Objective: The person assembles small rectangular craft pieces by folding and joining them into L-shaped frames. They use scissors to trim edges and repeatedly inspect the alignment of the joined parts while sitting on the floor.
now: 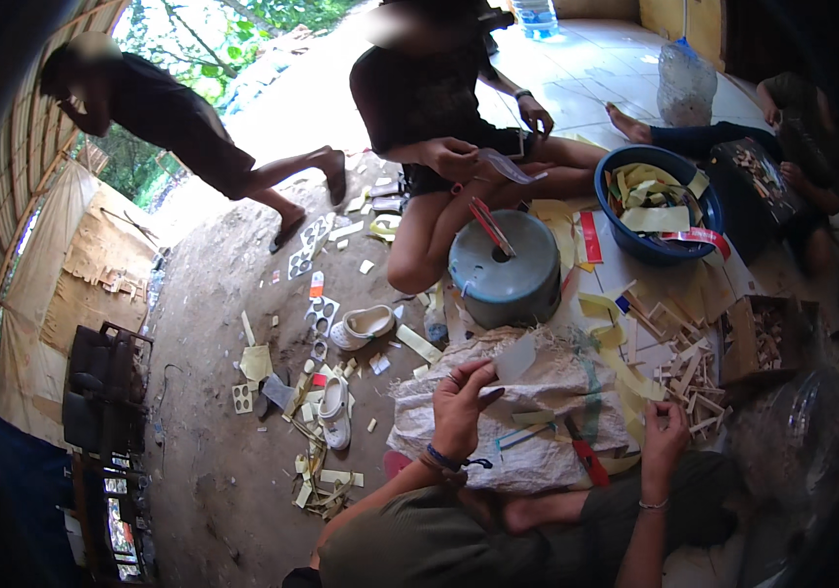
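Observation:
Between the thumb and fingers of my left hand (pixel 459 412) is a small translucent sheet piece (pixel 516 360), raised above a white woven sack (pixel 429 416). My right hand (pixel 666 436) has its fingertips pinched together, close to the end of a pale yellow strip (pixel 639 380). Whether it grips the strip or something smaller cannot be made out. On the sack between my hands lies a red-handled tool (pixel 591 463) with a dark blade-like end. A thin blue stick (pixel 525 434) rests on the sack to its left.
Beyond the sack stands a round grey-blue tub-like stand (pixel 503 284) with a red-handled tool (pixel 488 223) on top. A blue basin (pixel 616 230) of yellow scraps, a wooden box (pixel 763 338) and loose pale sticks (pixel 689 377) are right. White clogs (pixel 336 416) lie left. Other people sit and walk nearby.

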`<control>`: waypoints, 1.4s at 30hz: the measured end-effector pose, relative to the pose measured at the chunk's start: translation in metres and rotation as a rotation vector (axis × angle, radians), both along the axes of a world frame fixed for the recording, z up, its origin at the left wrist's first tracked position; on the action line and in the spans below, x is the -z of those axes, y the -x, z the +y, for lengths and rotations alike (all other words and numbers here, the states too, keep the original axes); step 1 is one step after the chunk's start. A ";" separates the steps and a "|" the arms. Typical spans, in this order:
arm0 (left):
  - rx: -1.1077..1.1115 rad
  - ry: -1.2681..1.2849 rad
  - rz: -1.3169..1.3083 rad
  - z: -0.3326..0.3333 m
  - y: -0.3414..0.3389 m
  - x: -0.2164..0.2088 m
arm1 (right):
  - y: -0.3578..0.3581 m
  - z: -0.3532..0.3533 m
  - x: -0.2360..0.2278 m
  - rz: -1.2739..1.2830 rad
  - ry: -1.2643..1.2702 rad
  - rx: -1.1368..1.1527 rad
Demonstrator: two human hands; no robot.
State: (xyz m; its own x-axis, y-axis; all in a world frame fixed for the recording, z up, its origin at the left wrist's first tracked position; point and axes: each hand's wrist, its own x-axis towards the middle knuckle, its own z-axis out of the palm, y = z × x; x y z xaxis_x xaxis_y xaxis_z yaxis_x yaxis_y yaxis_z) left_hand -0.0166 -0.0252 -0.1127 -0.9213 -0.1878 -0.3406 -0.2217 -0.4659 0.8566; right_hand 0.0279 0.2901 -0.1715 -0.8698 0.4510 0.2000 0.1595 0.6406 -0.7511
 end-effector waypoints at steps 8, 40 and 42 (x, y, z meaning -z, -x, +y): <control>0.123 -0.061 -0.095 0.015 -0.004 -0.006 | 0.005 -0.103 -0.036 0.321 -0.158 -0.415; 1.067 1.572 0.471 0.025 -0.008 0.072 | -0.039 -0.109 0.050 0.047 0.145 -0.325; 1.090 1.514 0.428 0.022 -0.008 0.066 | -0.031 -0.118 0.059 0.013 0.130 -0.333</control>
State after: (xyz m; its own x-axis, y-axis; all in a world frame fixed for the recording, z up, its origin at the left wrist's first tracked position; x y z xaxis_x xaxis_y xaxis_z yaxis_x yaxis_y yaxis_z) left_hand -0.0083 -0.0031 -0.1788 -0.7938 0.5664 -0.2218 0.4454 0.7895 0.4223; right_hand 0.0587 0.1722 -0.2307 -0.9713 0.1654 0.1711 -0.0519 0.5547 -0.8305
